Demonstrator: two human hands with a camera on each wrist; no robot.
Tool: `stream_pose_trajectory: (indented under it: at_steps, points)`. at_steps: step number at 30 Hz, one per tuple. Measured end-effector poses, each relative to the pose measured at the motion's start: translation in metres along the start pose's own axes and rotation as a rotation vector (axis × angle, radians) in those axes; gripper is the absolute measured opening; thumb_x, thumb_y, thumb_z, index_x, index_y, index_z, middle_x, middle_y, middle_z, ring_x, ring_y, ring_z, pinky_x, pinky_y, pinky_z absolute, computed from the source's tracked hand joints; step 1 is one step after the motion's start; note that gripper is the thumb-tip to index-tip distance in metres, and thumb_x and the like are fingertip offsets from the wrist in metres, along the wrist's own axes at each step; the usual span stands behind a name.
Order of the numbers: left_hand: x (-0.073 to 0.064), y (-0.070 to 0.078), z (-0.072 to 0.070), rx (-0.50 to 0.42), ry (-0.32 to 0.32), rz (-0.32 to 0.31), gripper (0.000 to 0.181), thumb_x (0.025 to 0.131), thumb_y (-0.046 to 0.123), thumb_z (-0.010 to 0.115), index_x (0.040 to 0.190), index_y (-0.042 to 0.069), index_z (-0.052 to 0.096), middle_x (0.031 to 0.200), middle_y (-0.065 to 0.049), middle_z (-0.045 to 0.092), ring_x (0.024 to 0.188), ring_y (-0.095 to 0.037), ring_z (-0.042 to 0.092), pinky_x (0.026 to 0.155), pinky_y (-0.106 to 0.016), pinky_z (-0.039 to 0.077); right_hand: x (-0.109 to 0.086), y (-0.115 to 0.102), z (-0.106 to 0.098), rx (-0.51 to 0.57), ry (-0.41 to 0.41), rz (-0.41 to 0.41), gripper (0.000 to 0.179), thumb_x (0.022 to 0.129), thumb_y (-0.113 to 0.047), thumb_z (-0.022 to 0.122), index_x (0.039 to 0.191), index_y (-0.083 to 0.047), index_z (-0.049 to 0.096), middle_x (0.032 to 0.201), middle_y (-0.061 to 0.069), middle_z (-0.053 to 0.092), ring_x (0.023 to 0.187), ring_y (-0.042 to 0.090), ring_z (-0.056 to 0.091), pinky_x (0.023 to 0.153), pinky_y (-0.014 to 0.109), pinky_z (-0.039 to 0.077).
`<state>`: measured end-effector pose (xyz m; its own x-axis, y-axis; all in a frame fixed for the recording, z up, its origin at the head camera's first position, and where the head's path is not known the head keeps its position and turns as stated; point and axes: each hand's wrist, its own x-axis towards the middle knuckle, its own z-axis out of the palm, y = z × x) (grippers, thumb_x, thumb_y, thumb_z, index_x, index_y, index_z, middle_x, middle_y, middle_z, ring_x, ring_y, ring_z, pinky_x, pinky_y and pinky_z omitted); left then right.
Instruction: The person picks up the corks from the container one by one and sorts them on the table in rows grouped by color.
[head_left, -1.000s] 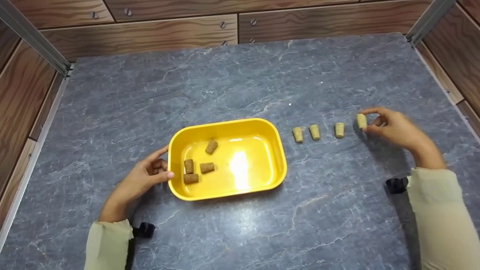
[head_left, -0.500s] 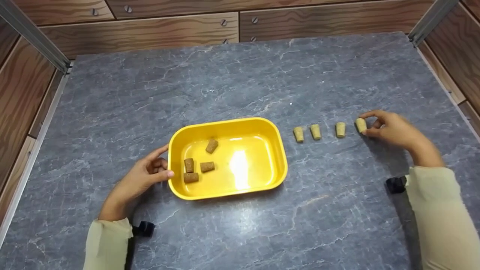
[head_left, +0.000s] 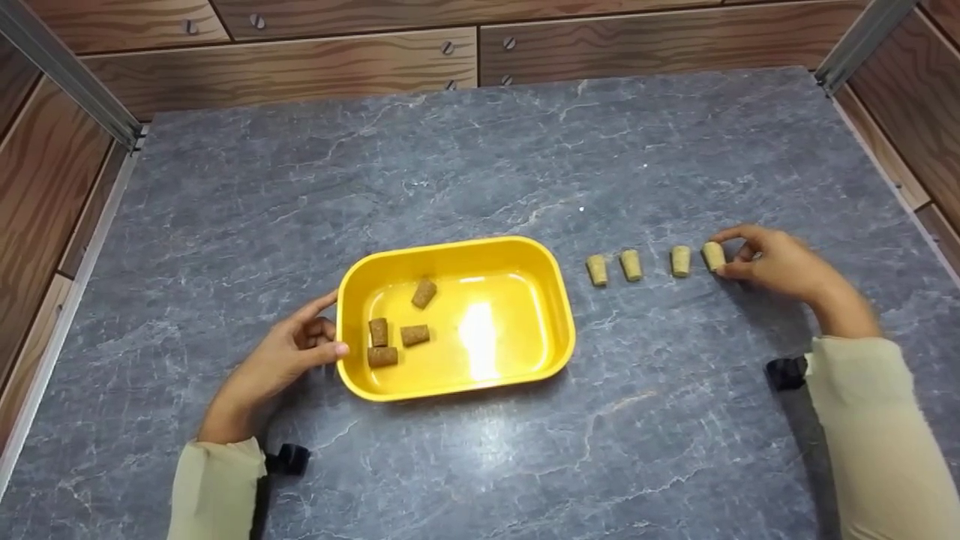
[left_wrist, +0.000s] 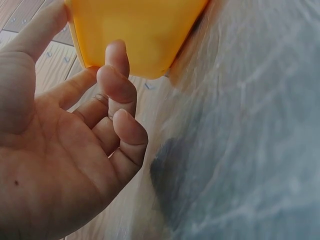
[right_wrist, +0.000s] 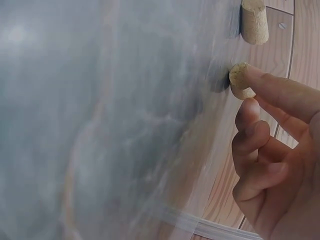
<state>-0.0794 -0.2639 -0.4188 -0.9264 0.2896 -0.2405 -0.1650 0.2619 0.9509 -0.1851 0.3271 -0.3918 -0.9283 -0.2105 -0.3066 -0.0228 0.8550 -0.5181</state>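
Observation:
My left hand (head_left: 277, 352) holds the left end of a yellow plastic tray (head_left: 517, 315), thumb at the rim and index finger against the outer wall. Its other fingers curl loosely below the tray in the left wrist view. Several brown corks (head_left: 414, 334) lie inside, towards the tray's left end. At the right, my right hand (head_left: 784, 262) pinches a pale tapered cork (head_left: 713, 256) between thumb and index finger, wide end away from me. That cork stands just right of another pale cork (head_left: 681, 261), a narrow gap between them.
Two more pale corks, one (head_left: 631, 265) beside the other (head_left: 597, 269), continue the row towards the tray's right wall. Everything rests on a grey marbled tabletop (head_left: 375, 180). Wood-patterned panels (head_left: 285, 71) and metal posts border the back and sides.
My right hand has moved slightly left and towards me with the pinched cork, bringing it closer to the neighbouring cork. The left hand, tray and brown corks have stayed put.

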Motion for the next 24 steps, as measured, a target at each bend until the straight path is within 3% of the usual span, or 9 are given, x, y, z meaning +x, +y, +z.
stream_pose_trajectory:
  at_steps: [11, 18, 24]
  points:
    - [0.000, 0.000, -0.001, 0.000, 0.000, -0.005, 0.075, 0.087, 0.009, 0.069, 0.151, 0.003, 0.029, 0.093, -0.002, 0.056, 0.079, -0.008, 0.053, 0.071, -0.019, 0.046, 0.003, -0.005, 0.003, 0.003, -0.029, 0.018, 0.053, 0.091, -0.016, 0.066, 0.138, -0.002, 0.047, 0.088, 0.011, 0.055, 0.065, 0.011, 0.050, 0.055, 0.027, 0.041]
    - [0.000, 0.000, 0.000, -0.001, -0.014, 0.000, 0.074, 0.089, 0.009, 0.068, 0.151, 0.004, 0.028, 0.094, -0.003, 0.057, 0.080, -0.008, 0.054, 0.074, -0.020, 0.047, -0.001, -0.011, 0.001, -0.011, 0.003, -0.011, 0.057, 0.090, -0.017, 0.067, 0.141, -0.003, 0.045, 0.090, 0.011, 0.056, 0.065, 0.012, 0.047, 0.055, 0.027, 0.040]
    - [0.000, 0.001, 0.001, -0.007, -0.006, -0.012, 0.075, 0.088, 0.009, 0.068, 0.151, 0.004, 0.028, 0.094, -0.003, 0.057, 0.080, -0.007, 0.054, 0.073, -0.020, 0.047, -0.001, -0.028, 0.001, -0.070, 0.034, -0.014, 0.060, 0.088, -0.032, 0.070, 0.139, -0.007, 0.049, 0.096, 0.014, 0.058, 0.069, 0.018, 0.048, 0.058, 0.032, 0.038]
